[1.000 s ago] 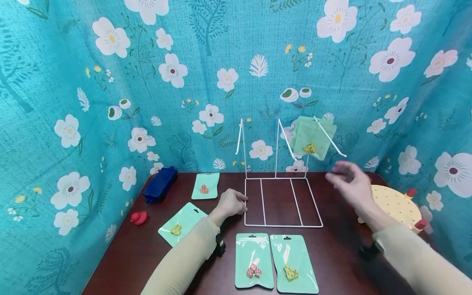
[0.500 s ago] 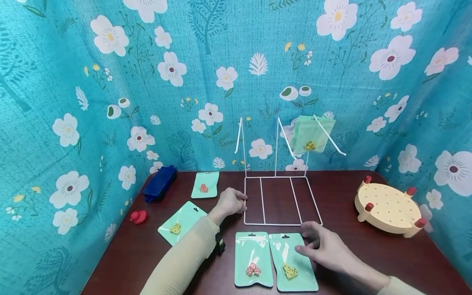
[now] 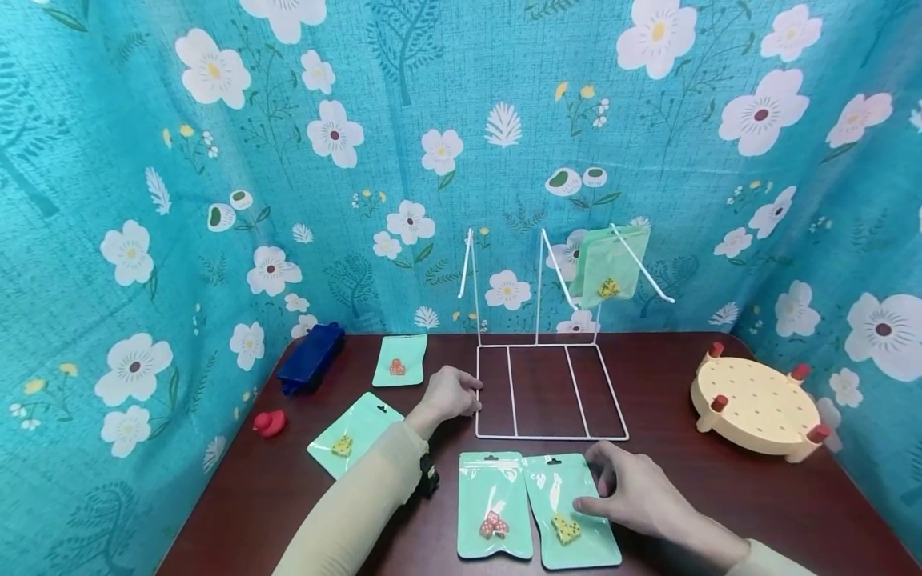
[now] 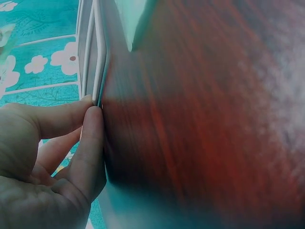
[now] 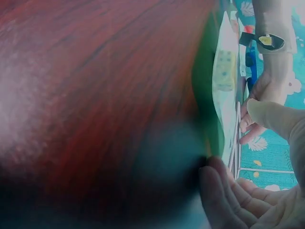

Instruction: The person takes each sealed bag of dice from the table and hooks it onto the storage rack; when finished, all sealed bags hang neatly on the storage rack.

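Observation:
My left hand pinches the left base wire of a white wire display rack; in the left wrist view, thumb and finger meet on the wire. At the right edge of a green zip pouch with yellow dice is my right hand. Its fingertips touch the table at that edge, and the thumb hovers over the pouch, apart from it in the right wrist view. Beside it lies a green pouch with red dice. More green pouches hang from the rack's right hook.
Farther left on the table lie another yellow-dice pouch and a red-dice pouch. A red rubber duck and a dark blue box-like object sit at the left edge. A round cream pegged stand occupies the right side.
My right hand has come down from near the hanging pouches to the right edge of the yellow-dice pouch. The hanging pouches have swung slightly. My left hand stays on the rack.

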The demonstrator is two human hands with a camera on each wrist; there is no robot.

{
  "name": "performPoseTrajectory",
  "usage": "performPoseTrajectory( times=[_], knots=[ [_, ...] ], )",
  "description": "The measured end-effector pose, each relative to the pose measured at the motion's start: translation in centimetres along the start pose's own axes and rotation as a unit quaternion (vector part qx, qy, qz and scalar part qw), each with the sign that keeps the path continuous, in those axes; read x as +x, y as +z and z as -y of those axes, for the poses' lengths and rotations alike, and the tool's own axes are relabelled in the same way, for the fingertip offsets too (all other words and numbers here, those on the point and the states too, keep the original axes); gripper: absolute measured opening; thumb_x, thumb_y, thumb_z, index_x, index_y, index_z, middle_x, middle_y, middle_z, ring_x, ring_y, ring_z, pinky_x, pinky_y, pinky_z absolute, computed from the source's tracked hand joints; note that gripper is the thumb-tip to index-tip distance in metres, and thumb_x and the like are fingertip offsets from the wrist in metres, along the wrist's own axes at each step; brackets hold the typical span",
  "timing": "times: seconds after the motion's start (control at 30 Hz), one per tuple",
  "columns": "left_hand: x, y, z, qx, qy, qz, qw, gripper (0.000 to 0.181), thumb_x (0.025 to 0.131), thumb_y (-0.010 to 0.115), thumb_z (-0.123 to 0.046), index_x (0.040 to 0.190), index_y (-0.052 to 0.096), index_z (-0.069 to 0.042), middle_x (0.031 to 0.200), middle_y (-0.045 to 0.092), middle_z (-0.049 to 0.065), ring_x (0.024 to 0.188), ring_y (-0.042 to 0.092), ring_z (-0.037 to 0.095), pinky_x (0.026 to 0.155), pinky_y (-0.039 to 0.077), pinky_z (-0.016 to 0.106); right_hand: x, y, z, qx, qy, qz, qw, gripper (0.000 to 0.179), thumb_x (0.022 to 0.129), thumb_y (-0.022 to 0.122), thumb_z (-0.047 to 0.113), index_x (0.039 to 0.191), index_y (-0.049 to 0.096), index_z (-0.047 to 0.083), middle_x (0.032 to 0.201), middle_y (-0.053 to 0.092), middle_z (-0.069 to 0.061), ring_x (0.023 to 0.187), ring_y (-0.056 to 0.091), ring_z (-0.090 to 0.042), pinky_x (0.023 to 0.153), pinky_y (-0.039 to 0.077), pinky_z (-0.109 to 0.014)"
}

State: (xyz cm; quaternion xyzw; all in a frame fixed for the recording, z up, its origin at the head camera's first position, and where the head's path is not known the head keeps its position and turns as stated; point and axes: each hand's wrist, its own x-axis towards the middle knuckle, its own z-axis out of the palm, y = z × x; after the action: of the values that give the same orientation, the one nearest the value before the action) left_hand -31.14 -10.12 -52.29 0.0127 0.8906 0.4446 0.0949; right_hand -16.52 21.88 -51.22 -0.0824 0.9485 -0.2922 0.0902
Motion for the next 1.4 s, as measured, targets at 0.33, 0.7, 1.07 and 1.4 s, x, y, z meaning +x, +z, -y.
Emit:
performPoseTrajectory(
  times=[0.33, 0.7, 1.07, 1.4],
  knots=[
    [0.1, -0.2, -0.1, 0.001, -0.009, -0.010, 0.9999, 0.030, 0.093, 0.086, 0.000, 0.121, 0.087, -0.009, 0.077, 0.080, 0.002, 0.068, 0.079, 0.014, 0.066, 0.063, 0.028, -0.2, 0.6, 0.5, 0.002, -0.020, -0.032, 0.9993, 0.067, 0.065, 0.109, 0.033, 0.117, 0.071, 0.018, 0.073, 0.062, 0.012, 0.066, 0.052, 0.000, 0.063, 0.042, -0.023],
    [0.1, 0.0, -0.2, 0.005, -0.011, -0.013, 0.9998, 0.029, 0.093, 0.085, 0.000, 0.120, 0.088, -0.009, 0.077, 0.080, 0.002, 0.068, 0.080, 0.014, 0.065, 0.061, 0.027, -0.1, 0.7, -0.1, 0.039, -0.053, -0.032, 0.9973, 0.058, 0.065, 0.105, 0.009, 0.114, 0.075, 0.019, 0.083, 0.067, 0.009, 0.071, 0.054, 0.000, 0.065, 0.045, -0.022],
    [0.0, -0.1, -0.1, -0.013, -0.011, -0.003, 0.9998, 0.030, 0.093, 0.085, 0.001, 0.122, 0.087, -0.007, 0.077, 0.080, 0.004, 0.069, 0.080, 0.015, 0.066, 0.063, 0.028, -0.9, 0.6, -1.1, 0.115, -0.064, -0.026, 0.9910, 0.042, 0.077, 0.096, 0.001, 0.114, 0.080, 0.011, 0.098, 0.074, 0.002, 0.074, 0.059, 0.003, 0.067, 0.053, -0.021],
    [0.0, 0.1, 0.1, -0.021, -0.006, 0.001, 0.9998, 0.029, 0.094, 0.083, 0.001, 0.122, 0.086, -0.006, 0.079, 0.077, 0.005, 0.070, 0.080, 0.016, 0.071, 0.068, 0.033, -1.7, -0.4, -0.4, 0.138, -0.047, -0.071, 0.9867, 0.039, 0.077, 0.095, -0.004, 0.111, 0.082, 0.013, 0.107, 0.082, -0.005, 0.075, 0.067, 0.003, 0.068, 0.060, -0.021]
  ],
)
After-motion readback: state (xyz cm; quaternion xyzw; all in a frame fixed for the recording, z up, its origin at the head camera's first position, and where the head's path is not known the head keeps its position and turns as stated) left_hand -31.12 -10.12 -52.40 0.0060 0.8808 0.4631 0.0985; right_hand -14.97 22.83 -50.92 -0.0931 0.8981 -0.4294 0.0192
